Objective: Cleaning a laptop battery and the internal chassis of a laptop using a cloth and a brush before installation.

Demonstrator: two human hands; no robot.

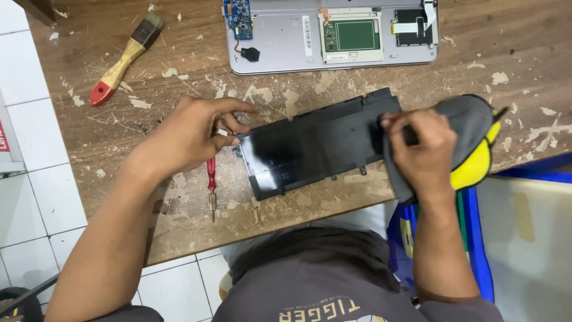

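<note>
- Fingers of the left hand (189,134) curl nearly closed at the battery's nine-o'clock end, thumb and forefinger pinching a small white connector tab (222,132) there, seemingly to keep the pack from sliding; fingers of the right hand (420,149) are bunched tight on a cloth, pressing it onto the pack's three-o'clock end
- Wooden workbench (310,203), scarred and flecked with pale paint chips, carries everything and fills the upper and middle view
- Opened laptop base (280,50), silver, lies at twelve o'clock with its underside up, a green board and ribbon cables exposed, well apart from the hands so the near edge stays free for work
- Black battery pack (316,146), long and flat, lies at the centre, tilted so its right end points toward two o'clock, held between both hands and flat on the bench, likely so the rubbing pressure has firm backing
- Grey and yellow cloth (473,140) is wadded under the right hand at three o'clock, grey face down on the pack, the loose part spilling over the bench edge
- Paintbrush (122,59) with wooden handle and red tip rests at ten o'clock, out of reach of either hand
- Red-handled screwdriver (211,188) lies just below the left hand at seven o'clock, blade toward the person, near for quick pickup
</note>
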